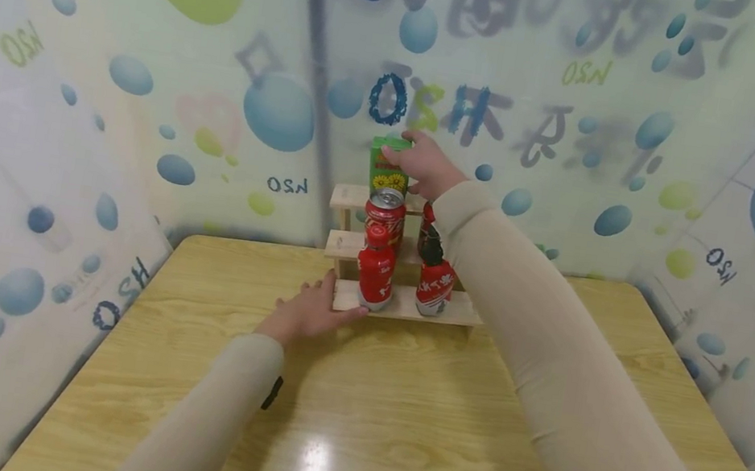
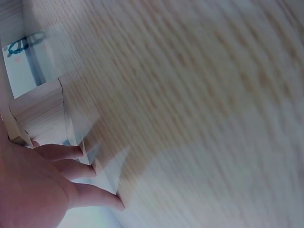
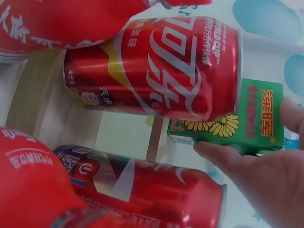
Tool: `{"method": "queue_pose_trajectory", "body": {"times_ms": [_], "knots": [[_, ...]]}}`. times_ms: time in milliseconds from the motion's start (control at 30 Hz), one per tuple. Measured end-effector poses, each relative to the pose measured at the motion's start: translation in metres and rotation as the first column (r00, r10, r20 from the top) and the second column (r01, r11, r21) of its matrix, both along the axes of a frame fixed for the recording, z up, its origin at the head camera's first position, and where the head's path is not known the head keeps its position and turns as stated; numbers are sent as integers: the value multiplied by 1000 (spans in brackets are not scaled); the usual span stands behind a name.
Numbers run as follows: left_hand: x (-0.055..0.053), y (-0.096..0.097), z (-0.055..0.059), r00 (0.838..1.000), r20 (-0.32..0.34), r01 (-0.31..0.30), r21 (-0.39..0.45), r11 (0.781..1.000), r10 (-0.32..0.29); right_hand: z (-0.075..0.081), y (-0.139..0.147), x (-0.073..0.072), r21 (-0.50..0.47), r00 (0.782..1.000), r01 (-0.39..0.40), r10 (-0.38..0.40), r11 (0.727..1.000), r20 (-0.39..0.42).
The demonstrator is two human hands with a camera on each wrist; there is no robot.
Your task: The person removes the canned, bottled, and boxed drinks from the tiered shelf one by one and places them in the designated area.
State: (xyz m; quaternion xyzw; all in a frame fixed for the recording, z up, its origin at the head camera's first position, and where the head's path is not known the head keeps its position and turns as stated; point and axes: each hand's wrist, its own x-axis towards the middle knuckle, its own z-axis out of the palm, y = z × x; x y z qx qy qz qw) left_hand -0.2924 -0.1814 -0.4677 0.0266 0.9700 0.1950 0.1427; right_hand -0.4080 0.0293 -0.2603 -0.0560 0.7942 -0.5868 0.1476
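My right hand [image 1: 429,166] grips a green juice carton [image 1: 386,180] with yellow flowers on it, at the top tier of a small wooden step shelf [image 1: 401,303]. In the right wrist view, the thumb and fingers stand at either side of the carton [image 3: 259,116]. My left hand [image 1: 313,312] is at the left end of the bottom tier, its thumb at the front edge. In the left wrist view its fingers [image 2: 97,192] are extended and touch the tabletop.
Red cola cans [image 3: 156,66] stand on the middle tier, one right in front of the carton. Two red bottles [image 1: 374,277] stand on the bottom tier, the right one with a dark cap. The shelf stands at the back of the wooden table [image 1: 394,417], before a patterned curtain [image 1: 278,115].
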Motion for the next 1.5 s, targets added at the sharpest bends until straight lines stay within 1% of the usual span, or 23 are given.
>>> {"method": "queue_pose_trajectory", "body": {"times_ms": [133,233,367,500,567,633,733,867,967,1033,1100,1167,1233,1267,1400,1467,1500], "knots": [[3,-1,1,1000,0,4,-8,1000,-4,-2,-2,0,-29,999,39,-39,999,10],[3,-2,0,1000,1,2,-10,1000,-2,-3,0,-1,-11,1000,32,-32,999,0],[3,-2,3,1000,-11,-6,3,1000,6,-1,3,-2,29,998,31,-30,999,-54],[3,-1,1,1000,-3,-8,4,1000,8,-2,4,0,54,991,80,-74,995,-110],[3,0,-1,1000,7,-3,-4,1000,3,0,9,2,48,986,95,-88,994,-139],[3,2,-3,1000,10,-1,-3,1000,1,6,18,3,32,982,106,-99,994,-163],[1,5,-6,1000,1,2,2,1000,-2,19,37,5,-19,969,120,-121,993,-214],[0,6,-7,1000,2,4,-1,1000,-4,36,72,9,-48,948,145,-153,988,-278],[-1,5,-5,1000,-14,-13,-6,1000,13,49,104,8,16,938,157,-144,987,-316],[-1,5,-4,999,-26,-20,-7,1000,20,55,129,9,105,934,166,-122,981,-335],[0,3,-6,999,-27,-22,-3,1000,22,56,158,12,197,940,162,-90,967,-329],[1,3,-9,1000,-6,-12,-3,1000,12,52,188,16,264,950,151,-65,953,-307],[3,2,-12,1000,21,-5,-10,1000,5,43,216,18,290,961,139,-59,947,-270],[3,2,-12,1000,20,-9,-8,1000,9,39,229,19,295,965,139,-63,945,-254],[-2,0,-7,1000,-21,-18,-10,1000,18,16,268,23,310,959,204,-125,929,-255],[-4,0,-6,999,-34,-12,-12,1000,12,-1,282,26,326,955,238,-159,915,-252],[-5,1,-6,1000,-29,-6,-15,1000,6,-10,288,29,334,953,252,-174,908,-246]]}}
